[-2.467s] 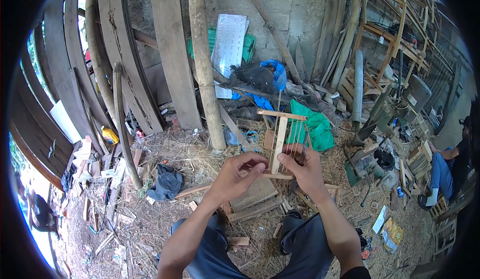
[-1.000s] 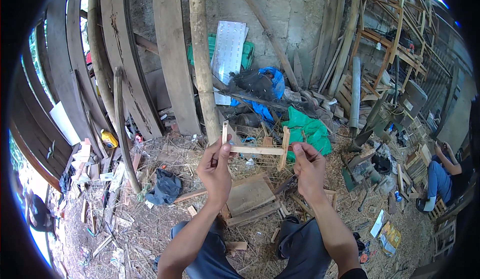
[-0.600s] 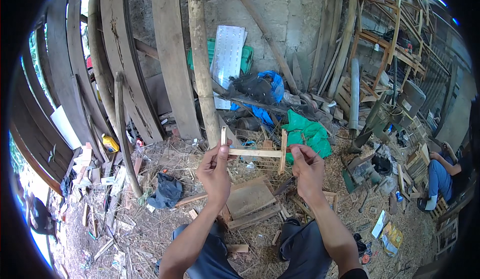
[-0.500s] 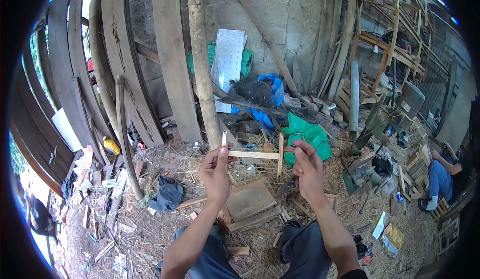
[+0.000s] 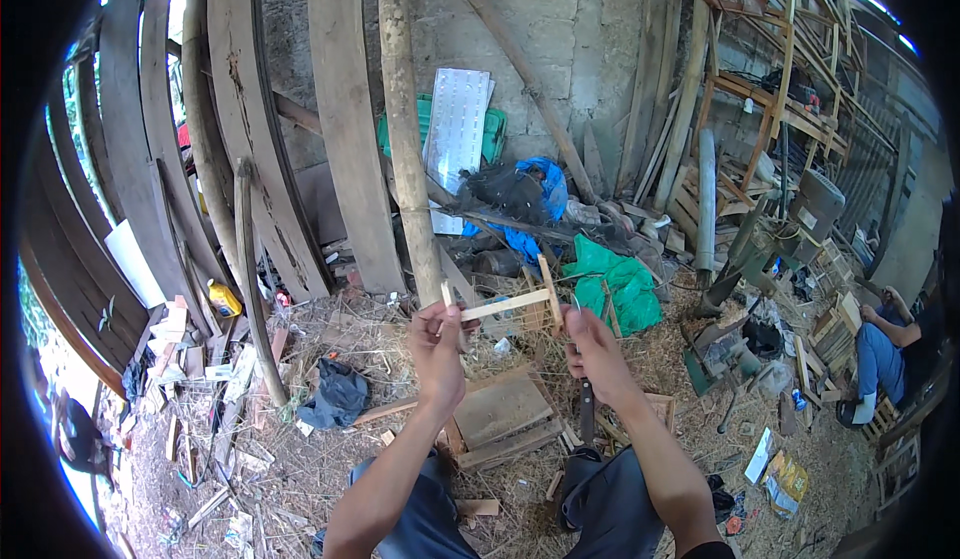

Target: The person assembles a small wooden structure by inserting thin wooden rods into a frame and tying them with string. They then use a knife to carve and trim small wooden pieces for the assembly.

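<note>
Left hand (image 5: 438, 354) pinches a pale H-shaped wooden frame (image 5: 510, 305) just below picture centre, now tilted so its right crosspiece (image 5: 549, 289) leans beside the right hand (image 5: 600, 361), bunched narrow, grip unclear. Crumpled green plastic sheeting (image 5: 628, 297) lies beyond.

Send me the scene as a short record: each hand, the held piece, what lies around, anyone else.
Left hand: gripping the left end of the frame
Right hand: fingertips close together beside the frame's right end; grip cannot be told
Frame: small, pale wood, crossbar rising to the right, above the ground
Below it in view: board
Beyond: green sheet
To the left: dark bag, yellow bottle
Others: co-worker, seated far right
</note>
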Action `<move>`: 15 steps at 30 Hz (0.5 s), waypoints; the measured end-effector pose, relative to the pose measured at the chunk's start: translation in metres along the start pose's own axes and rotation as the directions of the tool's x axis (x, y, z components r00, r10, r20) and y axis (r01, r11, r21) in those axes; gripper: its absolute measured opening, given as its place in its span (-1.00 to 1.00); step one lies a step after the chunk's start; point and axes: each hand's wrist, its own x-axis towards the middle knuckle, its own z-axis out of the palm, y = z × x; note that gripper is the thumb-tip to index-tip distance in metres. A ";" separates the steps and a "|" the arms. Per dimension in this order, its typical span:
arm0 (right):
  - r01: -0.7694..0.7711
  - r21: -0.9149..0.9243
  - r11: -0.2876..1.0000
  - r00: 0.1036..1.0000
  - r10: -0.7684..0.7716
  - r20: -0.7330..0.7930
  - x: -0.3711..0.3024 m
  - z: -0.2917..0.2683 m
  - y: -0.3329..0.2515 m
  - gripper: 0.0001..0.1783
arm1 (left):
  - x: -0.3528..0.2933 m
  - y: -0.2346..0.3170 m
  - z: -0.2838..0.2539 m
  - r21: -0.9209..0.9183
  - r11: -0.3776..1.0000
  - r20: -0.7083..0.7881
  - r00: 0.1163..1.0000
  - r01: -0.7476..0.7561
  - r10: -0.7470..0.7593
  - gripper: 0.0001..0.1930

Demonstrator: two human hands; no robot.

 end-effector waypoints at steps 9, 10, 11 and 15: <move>0.345 -0.545 0.764 0.935 -0.330 0.129 0.007 -0.013 0.010 -0.59 | -0.002 0.039 0.008 0.694 0.391 0.490 0.794 -0.605 0.359 -0.40; 0.344 -0.543 0.766 0.936 -0.327 0.131 0.008 -0.010 0.010 -0.59 | -0.002 0.037 0.009 0.630 0.517 0.551 0.802 -0.580 0.230 -0.43; 0.403 -0.565 0.720 0.914 -0.353 0.202 0.008 -0.007 0.010 -0.64 | -0.001 0.032 0.007 0.633 0.515 0.548 0.804 -0.578 0.228 -0.43; 0.394 -0.531 0.750 0.914 -0.261 0.311 0.008 -0.005 0.016 -0.66 | -0.014 0.014 0.007 0.603 0.707 0.676 0.708 -0.371 -0.204 -0.50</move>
